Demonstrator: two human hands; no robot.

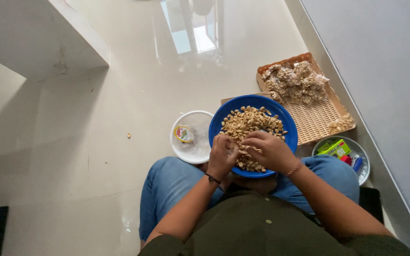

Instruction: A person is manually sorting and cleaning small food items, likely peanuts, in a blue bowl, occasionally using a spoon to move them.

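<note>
I am closing my left hand (222, 155) on a pinch of peanuts (248, 124) at the near rim of the blue plate (285, 118); my right hand (271, 150) is lying curled on the pile beside it, grip hidden. Judged step: sorting. Next move needs a fine fingertip pick. A white bowl (193, 151) is sitting left of the plate, a woven tray (319, 118) right.

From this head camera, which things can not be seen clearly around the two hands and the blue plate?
Head view only:
- Left hand and right hand: fingertips curl into the peanuts, so what they pinch is hidden.
- Blue plate: near rim covered by both hands.
- White bowl: the small packet inside is too small to identify.
- Round tub: partly behind the right knee.
- Woven tray: its bags' contents are blurred.
</note>
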